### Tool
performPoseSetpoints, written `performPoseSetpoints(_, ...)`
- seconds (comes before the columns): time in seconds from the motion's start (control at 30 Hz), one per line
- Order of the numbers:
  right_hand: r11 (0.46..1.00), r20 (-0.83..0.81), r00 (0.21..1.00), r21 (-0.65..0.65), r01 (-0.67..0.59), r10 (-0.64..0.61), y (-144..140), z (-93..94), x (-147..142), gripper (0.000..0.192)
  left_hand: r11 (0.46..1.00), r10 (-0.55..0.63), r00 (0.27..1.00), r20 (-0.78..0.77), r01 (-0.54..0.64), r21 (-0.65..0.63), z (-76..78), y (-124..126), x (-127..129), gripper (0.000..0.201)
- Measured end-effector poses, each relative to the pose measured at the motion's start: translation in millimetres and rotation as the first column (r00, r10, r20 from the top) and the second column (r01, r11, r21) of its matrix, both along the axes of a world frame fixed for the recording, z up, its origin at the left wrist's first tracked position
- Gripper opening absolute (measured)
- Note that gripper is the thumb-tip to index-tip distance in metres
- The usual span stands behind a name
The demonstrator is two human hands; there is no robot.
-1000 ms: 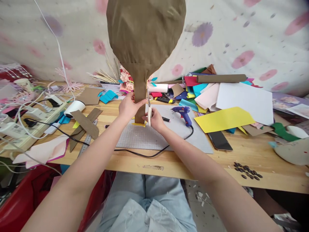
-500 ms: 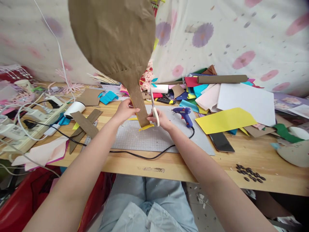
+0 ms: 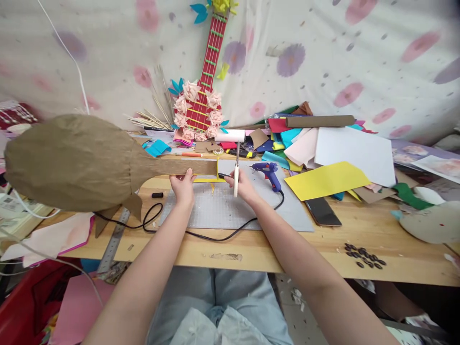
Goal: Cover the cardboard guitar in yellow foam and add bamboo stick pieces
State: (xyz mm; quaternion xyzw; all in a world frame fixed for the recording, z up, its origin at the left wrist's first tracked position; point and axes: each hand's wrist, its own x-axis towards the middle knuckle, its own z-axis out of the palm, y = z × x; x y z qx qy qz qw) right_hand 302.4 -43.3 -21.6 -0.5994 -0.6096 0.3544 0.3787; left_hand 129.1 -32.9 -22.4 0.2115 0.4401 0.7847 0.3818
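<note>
The brown paper-covered paddle shape looks light, perhaps crushable; the left hand grips its stiff handle, the right hand clasps white-handled scissors.

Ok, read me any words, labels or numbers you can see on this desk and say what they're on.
None can be read.
Cutting mat: grid lines only, any print too small.
Box at the left edge: a label, blurred.
Glue gun: no legible mark.
Phone: screen dark.
</note>
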Motion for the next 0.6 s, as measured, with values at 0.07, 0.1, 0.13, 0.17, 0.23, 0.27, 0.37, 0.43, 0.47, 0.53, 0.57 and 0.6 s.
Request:
performPoseSetpoints(0.07, 0.998, 0.247, 0.967, -0.003, 0.062, -0.060, -3.5, 7.2, 3.3, 0.038, 0.999, 0.031, 0.998, 0.056, -0.033, 0.022, -2.3, 4.4, 2.0, 0.031)
performPoseSetpoints(0.1, 0.996, 0.353, 0.932, -0.001, 0.089, -0.083, -5.6, 10.4, 5.4, 0.038, 0.998, 0.045, 0.996, 0.079, -0.047, 0.031, -2.6, 6.8, 2.1, 0.030)
performPoseSetpoints(0.13, 0.994, 0.444, 0.890, 0.005, 0.108, -0.099, -8.2, 12.8, 7.5, 0.038, 0.997, 0.057, 0.993, 0.099, -0.061, 0.037, -2.7, 9.1, 2.0, 0.028)
performPoseSetpoints(0.17, 0.993, 0.521, 0.847, 0.019, 0.115, -0.108, -11.4, 14.1, 9.3, 0.038, 0.997, 0.065, 0.991, 0.119, -0.070, 0.039, -2.6, 11.1, 1.7, 0.026)
performPoseSetpoints(0.23, 0.993, 0.636, 0.764, 0.056, 0.099, -0.112, -18.8, 13.1, 11.1, 0.038, 0.996, 0.077, 0.983, 0.165, -0.083, 0.032, -2.6, 14.1, 1.2, 0.023)
performPoseSetpoints(0.27, 0.994, 0.682, 0.723, 0.075, 0.080, -0.110, -22.7, 10.9, 10.8, 0.039, 0.996, 0.086, 0.977, 0.194, -0.091, 0.018, -2.9, 14.9, 1.0, 0.022)
performPoseSetpoints(0.37, 0.992, 0.791, 0.601, 0.125, 0.022, -0.113, -31.7, 1.3, 6.1, 0.044, 0.992, 0.122, 0.955, 0.271, -0.115, -0.042, -5.6, 15.2, 0.6, 0.019)
performPoseSetpoints(0.43, 0.990, 0.835, 0.537, 0.142, 0.001, -0.120, -34.2, -4.0, 1.5, 0.046, 0.993, 0.120, 0.948, 0.295, -0.110, -0.050, -7.9, 14.6, -0.3, 0.019)
performPoseSetpoints(0.47, 0.990, 0.847, 0.517, 0.142, 0.001, -0.122, -34.4, -5.6, -0.7, 0.045, 0.994, 0.110, 0.948, 0.297, -0.102, -0.043, -8.8, 14.2, -0.8, 0.020)
performPoseSetpoints(0.53, 0.992, 0.855, 0.505, 0.126, 0.016, -0.116, -33.1, -6.9, -5.0, 0.043, 0.996, 0.086, 0.953, 0.292, -0.081, -0.028, -9.9, 13.4, -1.2, 0.021)
performPoseSetpoints(0.57, 0.993, 0.854, 0.509, 0.114, 0.027, -0.112, -32.1, -6.6, -7.1, 0.042, 0.997, 0.078, 0.954, 0.288, -0.073, -0.028, -10.1, 12.9, -0.9, 0.021)
performPoseSetpoints(0.6, 0.994, 0.851, 0.515, 0.102, 0.034, -0.105, -30.9, -6.0, -9.2, 0.041, 0.997, 0.071, 0.955, 0.287, -0.066, -0.029, -10.1, 12.3, -0.1, 0.021)
